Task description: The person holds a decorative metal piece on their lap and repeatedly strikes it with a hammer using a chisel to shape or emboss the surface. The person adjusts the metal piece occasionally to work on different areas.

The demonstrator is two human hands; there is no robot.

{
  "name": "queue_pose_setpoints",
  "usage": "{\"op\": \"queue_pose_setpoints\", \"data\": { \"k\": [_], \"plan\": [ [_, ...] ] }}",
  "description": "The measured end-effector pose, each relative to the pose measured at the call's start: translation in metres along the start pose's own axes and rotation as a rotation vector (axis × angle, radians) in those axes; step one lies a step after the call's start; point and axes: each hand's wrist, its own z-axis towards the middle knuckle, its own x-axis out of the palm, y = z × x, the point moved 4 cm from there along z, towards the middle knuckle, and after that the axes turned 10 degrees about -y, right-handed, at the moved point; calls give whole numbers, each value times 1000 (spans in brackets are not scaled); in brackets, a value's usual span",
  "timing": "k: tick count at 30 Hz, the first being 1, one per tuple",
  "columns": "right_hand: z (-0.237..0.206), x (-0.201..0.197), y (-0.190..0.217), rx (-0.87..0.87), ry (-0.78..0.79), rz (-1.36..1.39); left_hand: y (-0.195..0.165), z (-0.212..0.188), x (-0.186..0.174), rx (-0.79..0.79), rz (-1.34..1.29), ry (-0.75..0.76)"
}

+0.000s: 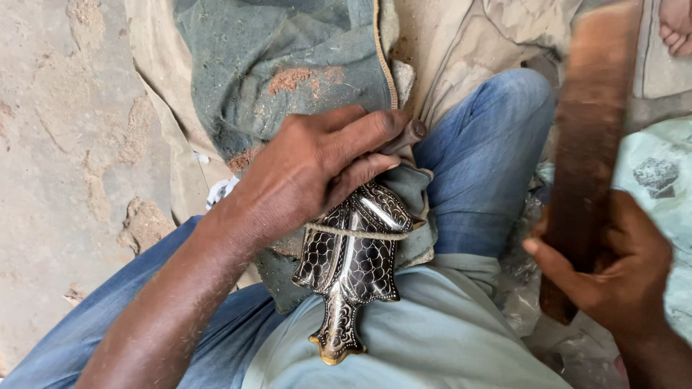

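Both hands clenched, forearms extended

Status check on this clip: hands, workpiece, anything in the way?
Left hand grips a small tool over the metal fish, which is bound by cord. Right hand grips a blurred wooden bat. Nothing in the way.

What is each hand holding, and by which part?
Left hand grips a thin metal tool along its shaft, over the fish ornament. Right hand grips a wooden stick near its lower end.
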Motion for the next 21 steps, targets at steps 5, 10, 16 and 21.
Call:
{"op": "queue_pose_setpoints", "data": {
  "k": [5,10,16,21],
  "plan": [
    [16,-2,33,-80,124,-42,3,-12,1,16,-1,-126],
    [36,-11,61,-192,-34,-601,4,-13,3,17,-7,-101],
    [42,-5,75,-379,-32,-734,9,-9,1,61,5,-74],
    [41,-4,64,-332,-86,-753,15,-3,4,66,16,-11]
  ]
}}
